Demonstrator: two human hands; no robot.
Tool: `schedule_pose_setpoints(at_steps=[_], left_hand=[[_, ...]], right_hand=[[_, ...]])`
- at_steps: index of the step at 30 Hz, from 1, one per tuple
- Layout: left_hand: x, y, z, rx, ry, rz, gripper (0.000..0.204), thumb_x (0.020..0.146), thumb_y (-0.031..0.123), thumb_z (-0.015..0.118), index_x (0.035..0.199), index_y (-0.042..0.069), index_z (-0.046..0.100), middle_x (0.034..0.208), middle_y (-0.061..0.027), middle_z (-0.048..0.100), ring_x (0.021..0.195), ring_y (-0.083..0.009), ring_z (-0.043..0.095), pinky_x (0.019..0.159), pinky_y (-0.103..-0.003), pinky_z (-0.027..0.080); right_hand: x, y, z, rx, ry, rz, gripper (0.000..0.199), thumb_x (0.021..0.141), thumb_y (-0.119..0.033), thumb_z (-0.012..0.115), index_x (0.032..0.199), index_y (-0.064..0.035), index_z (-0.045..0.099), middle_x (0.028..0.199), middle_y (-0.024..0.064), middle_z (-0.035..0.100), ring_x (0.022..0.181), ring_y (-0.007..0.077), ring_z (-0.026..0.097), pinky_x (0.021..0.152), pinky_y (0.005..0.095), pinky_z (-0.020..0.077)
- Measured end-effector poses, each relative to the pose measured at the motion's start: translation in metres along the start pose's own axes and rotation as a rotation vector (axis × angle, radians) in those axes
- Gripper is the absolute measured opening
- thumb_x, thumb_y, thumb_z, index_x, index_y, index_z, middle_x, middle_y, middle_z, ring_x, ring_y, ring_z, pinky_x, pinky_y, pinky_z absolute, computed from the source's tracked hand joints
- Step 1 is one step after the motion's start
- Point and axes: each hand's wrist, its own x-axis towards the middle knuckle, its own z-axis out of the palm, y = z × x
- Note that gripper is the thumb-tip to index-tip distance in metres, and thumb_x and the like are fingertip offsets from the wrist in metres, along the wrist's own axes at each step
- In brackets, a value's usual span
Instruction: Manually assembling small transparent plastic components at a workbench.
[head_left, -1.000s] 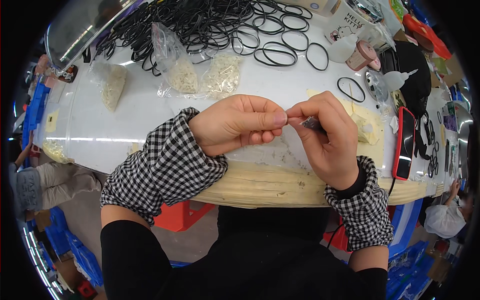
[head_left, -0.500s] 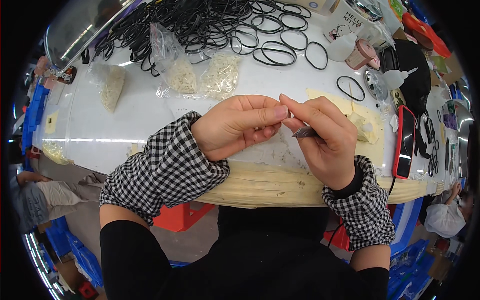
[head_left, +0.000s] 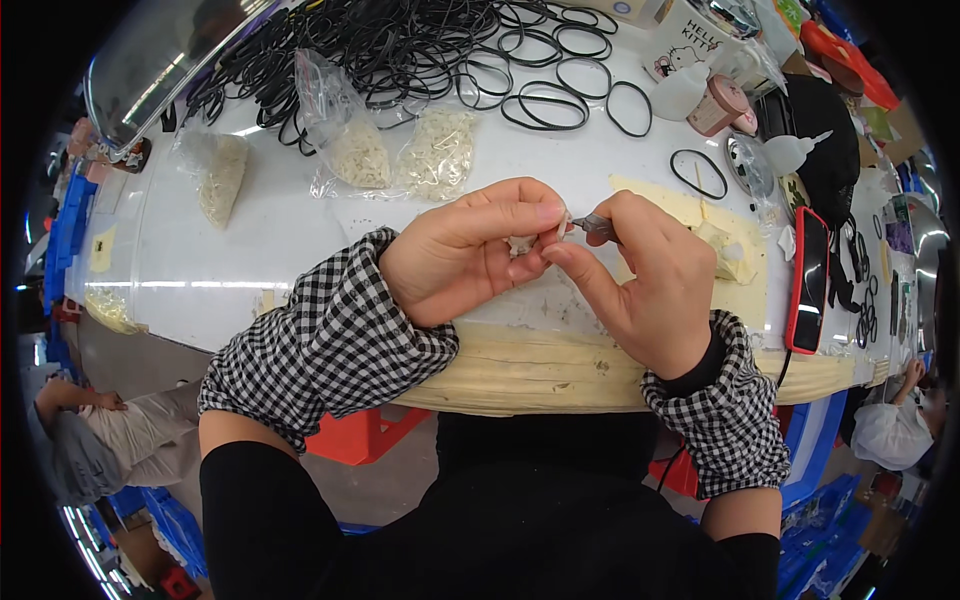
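Note:
My left hand [head_left: 470, 250] and my right hand [head_left: 640, 280] meet over the near edge of the white table [head_left: 260, 240], both in black-and-white checked sleeves. The left fingers pinch a small pale part [head_left: 522, 243]. The right hand grips a small grey metal tool [head_left: 590, 224] whose tip touches that part. The part is mostly hidden by my fingers.
A heap of black rubber rings [head_left: 400, 50] covers the far side of the table, with single rings [head_left: 698, 172] to the right. Clear bags of small white pieces [head_left: 400, 150] lie behind my hands. Glue bottles [head_left: 795, 152], a pink cup [head_left: 722, 105] and a red phone [head_left: 808, 280] stand right. Another person [head_left: 100, 430] sits lower left.
Both hands have shifted slightly toward me and closer together. The right hand's tool tip has come up against the small part in the left fingers.

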Motion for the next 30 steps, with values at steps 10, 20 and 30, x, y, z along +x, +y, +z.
schedule_pose_setpoints(at_steps=[10,20,30], left_hand=[[-0.002,0.001,-0.003,0.016,-0.095,0.023,0.011,0.093,0.016,0.056,0.097,0.006,0.058,0.091,0.0016,0.055,0.082,-0.0054,0.05,0.074,-0.02,0.042],[-0.002,0.0,0.003,0.056,-0.037,0.021,0.008,0.095,0.013,0.048,0.093,0.005,0.05,0.09,-0.0011,0.054,0.074,-0.0046,0.045,0.065,-0.018,0.039],[0.001,-0.001,0.001,0.05,-0.079,0.016,0.007,0.094,0.011,0.049,0.094,0.004,0.052,0.091,-0.0012,0.054,0.076,-0.0048,0.046,0.064,-0.018,0.039]], right_hand=[[0.0,-0.002,0.0,0.029,-0.031,0.05,0.036,0.08,-0.036,0.069,0.069,-0.0077,0.05,0.059,0.0025,0.053,0.049,0.0186,0.053,0.041,0.0292,0.0373],[0.0,-0.002,-0.003,0.031,-0.071,0.075,0.038,0.081,-0.039,0.067,0.066,-0.0089,0.05,0.055,0.0015,0.05,0.046,0.0171,0.05,0.04,0.0289,0.0359],[-0.001,-0.002,-0.005,0.025,-0.076,0.082,0.038,0.08,-0.039,0.067,0.065,-0.009,0.051,0.054,0.0012,0.05,0.046,0.017,0.051,0.04,0.0289,0.0369]])
